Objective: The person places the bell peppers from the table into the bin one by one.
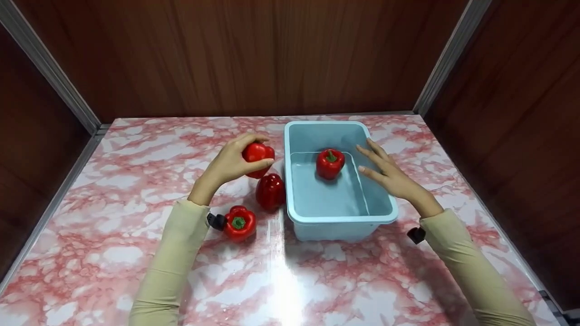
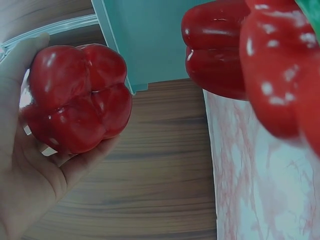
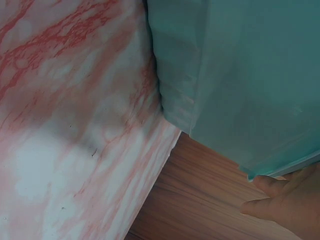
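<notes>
My left hand point(image 1: 228, 159) grips a red bell pepper point(image 1: 256, 154) just above the table, left of the light-blue plastic bin point(image 1: 342, 219). In the left wrist view, fingers and thumb curl round this pepper, its lobed bottom facing the camera. Below it, a second red bell pepper point(image 1: 271, 194) lies against the bin's left wall. A third bell pepper point(image 1: 240, 224), green stem up, rests nearer, beside the left wrist. Inside the bin stands another bell pepper point(image 1: 330, 165). Over the bin's right rim reaches my right hand point(image 1: 390, 175), fingers extended and holding nothing; whether it touches the rim I cannot tell.
The table point(image 1: 113, 258) has a red-and-white marbled top. Brown wood-grain panels point(image 1: 253, 59) stand behind it and on both sides, with grey metal strips at the corners. A small black device point(image 1: 416, 235) sits at each wrist.
</notes>
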The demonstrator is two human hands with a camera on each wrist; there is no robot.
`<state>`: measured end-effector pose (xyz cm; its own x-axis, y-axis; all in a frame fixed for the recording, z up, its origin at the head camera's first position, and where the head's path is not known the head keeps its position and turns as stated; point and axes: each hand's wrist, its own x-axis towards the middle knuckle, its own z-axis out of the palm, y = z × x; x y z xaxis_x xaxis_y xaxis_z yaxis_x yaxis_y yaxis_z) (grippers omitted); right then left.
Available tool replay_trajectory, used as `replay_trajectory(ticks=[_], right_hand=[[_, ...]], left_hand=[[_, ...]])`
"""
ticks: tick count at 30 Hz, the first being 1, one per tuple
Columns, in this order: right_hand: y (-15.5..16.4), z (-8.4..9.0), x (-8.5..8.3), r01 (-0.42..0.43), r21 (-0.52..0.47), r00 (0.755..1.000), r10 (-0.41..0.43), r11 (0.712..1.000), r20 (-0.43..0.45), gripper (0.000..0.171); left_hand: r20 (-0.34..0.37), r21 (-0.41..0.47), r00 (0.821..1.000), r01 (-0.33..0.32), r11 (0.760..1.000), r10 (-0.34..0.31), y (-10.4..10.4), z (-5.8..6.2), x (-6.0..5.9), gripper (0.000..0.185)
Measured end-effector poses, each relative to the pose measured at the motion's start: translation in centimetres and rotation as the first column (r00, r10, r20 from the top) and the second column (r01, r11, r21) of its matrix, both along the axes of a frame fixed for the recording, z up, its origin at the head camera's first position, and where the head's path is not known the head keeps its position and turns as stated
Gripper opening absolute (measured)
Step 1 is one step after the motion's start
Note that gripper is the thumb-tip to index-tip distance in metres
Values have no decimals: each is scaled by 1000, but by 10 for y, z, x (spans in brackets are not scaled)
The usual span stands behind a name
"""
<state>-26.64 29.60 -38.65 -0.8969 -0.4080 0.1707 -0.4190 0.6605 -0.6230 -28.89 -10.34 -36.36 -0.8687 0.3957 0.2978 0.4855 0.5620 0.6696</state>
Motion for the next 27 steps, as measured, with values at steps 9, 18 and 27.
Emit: replay_trajectory(ticks=[9, 18, 27], right_hand=[[0, -1, -2, 0, -1, 1000, 0, 1000, 2, 57], [0, 1, -2, -4, 16, 1000, 4, 1000, 6, 59], [0, 0, -1, 3, 3, 1000, -3, 1000, 10, 58]], left_hand=[[-10, 5, 1000, 12, 1000, -12, 1, 0, -1, 59], [-10, 9, 1000, 8, 1000, -7, 3, -3, -1, 59], [-23, 5, 1000, 19, 1000, -19, 5, 0, -1, 59]])
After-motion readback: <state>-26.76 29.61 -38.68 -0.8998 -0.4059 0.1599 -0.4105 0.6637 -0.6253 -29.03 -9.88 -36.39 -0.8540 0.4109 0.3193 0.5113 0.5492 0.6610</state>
